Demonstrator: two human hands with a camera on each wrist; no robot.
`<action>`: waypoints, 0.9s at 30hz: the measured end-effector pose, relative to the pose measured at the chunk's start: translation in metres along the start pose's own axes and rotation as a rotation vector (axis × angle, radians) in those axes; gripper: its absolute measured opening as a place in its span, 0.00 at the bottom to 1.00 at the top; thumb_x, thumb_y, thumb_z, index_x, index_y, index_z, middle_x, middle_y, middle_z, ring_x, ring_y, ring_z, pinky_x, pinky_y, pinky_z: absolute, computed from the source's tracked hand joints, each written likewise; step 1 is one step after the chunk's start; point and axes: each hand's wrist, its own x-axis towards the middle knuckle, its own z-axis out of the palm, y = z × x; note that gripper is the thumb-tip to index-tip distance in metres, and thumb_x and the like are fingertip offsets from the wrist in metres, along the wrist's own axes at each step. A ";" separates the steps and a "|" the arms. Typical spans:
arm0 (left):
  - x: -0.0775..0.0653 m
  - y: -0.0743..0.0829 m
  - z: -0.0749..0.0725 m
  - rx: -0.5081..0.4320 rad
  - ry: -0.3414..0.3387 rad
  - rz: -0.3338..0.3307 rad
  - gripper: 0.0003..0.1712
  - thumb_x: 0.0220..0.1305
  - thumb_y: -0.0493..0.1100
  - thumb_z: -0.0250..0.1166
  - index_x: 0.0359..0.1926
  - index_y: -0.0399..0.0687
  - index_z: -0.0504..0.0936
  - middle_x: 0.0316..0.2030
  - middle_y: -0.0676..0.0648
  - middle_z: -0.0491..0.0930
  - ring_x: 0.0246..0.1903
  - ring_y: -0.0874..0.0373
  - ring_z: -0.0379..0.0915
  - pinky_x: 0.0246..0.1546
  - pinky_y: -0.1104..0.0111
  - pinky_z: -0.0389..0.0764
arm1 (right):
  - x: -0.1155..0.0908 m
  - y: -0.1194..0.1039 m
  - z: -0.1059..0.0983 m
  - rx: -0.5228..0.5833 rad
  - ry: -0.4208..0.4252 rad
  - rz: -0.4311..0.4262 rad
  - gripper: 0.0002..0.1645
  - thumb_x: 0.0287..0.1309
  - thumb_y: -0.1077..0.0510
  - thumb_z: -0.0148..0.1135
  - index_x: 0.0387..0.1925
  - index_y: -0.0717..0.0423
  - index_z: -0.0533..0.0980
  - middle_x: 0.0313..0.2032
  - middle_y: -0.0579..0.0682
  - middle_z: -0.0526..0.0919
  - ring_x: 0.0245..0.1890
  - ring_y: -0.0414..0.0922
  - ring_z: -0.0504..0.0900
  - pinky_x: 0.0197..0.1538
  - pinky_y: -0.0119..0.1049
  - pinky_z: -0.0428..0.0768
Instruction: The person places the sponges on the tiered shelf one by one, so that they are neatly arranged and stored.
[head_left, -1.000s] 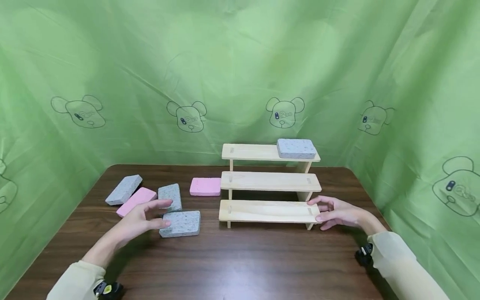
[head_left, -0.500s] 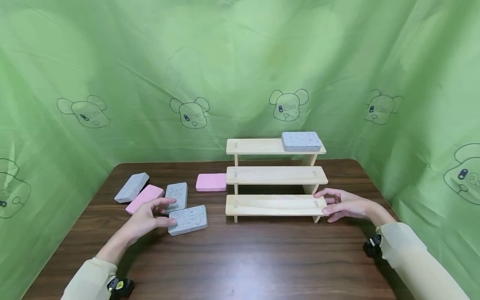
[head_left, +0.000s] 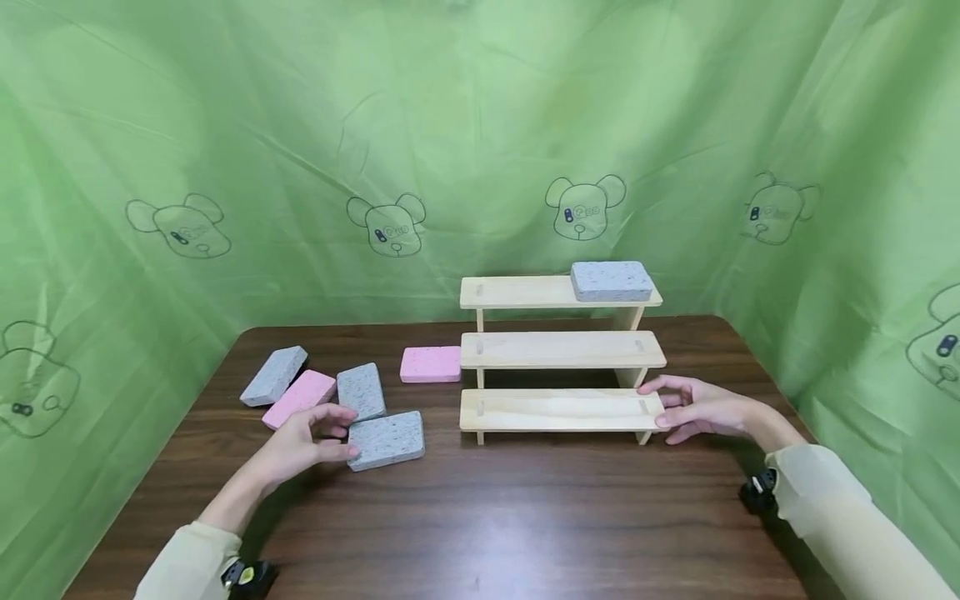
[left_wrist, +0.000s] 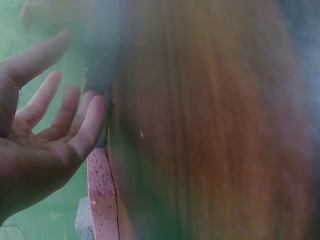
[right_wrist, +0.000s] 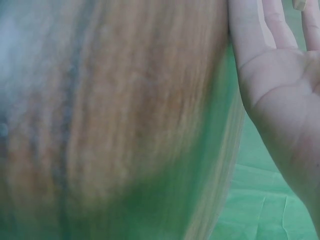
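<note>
- Two hands are occupying opposite sides of the frame, the left hand (head_left: 303, 442) working left of centre and the right hand (head_left: 705, 410) resting at the right end of a wooden stand (head_left: 555, 408).
- The right hand is grasping the lowest shelf's end, its index finger lying at the far edge and its thumb sitting at the near corner; it is probably steadying the stand against sliding.
- Its forearm is slanting in from the lower right corner, the sleeve (head_left: 847, 525) covering it to near the wrist.
- The left hand is bracketing the left end of the front gray sponge (head_left: 388, 440), thumb overlapping the edge, fingertips lying by the far corner, presumably because that end is facing it; whether it is pinching or only touching, one cannot tell.
- Its forearm is angling up from the lower left, palm facing inward.
- The front gray sponge is lying slightly turned on the table (head_left: 480, 517), below a second gray sponge (head_left: 362, 392).
- Farther left, a pink sponge (head_left: 302, 397) and a third gray sponge (head_left: 273, 377) are slanting side by side.
- Another pink sponge (head_left: 430, 364) is lying just beside the stand's left end.
- One more gray sponge (head_left: 611, 283) is sitting at the top shelf's right end, seemingly squared to the board.
</note>
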 end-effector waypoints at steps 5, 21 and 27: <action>-0.004 -0.003 -0.002 0.003 -0.038 -0.003 0.35 0.53 0.37 0.79 0.60 0.31 0.76 0.56 0.35 0.78 0.50 0.44 0.78 0.48 0.62 0.82 | 0.004 0.002 0.000 -0.005 0.007 0.002 0.28 0.67 0.72 0.54 0.65 0.51 0.68 0.58 0.61 0.79 0.53 0.57 0.82 0.50 0.59 0.82; -0.004 -0.004 0.006 -0.009 -0.108 -0.059 0.53 0.48 0.40 0.83 0.72 0.36 0.64 0.59 0.35 0.69 0.51 0.43 0.69 0.40 0.66 0.82 | 0.000 0.003 0.001 0.002 0.029 0.012 0.27 0.67 0.72 0.56 0.63 0.49 0.70 0.56 0.61 0.79 0.52 0.58 0.83 0.49 0.59 0.83; -0.003 -0.002 0.012 0.022 -0.102 -0.049 0.52 0.46 0.42 0.84 0.70 0.37 0.66 0.55 0.37 0.72 0.50 0.44 0.68 0.38 0.66 0.81 | -0.002 -0.001 0.004 0.009 0.017 0.006 0.27 0.67 0.72 0.56 0.62 0.49 0.70 0.56 0.59 0.80 0.51 0.56 0.83 0.49 0.57 0.83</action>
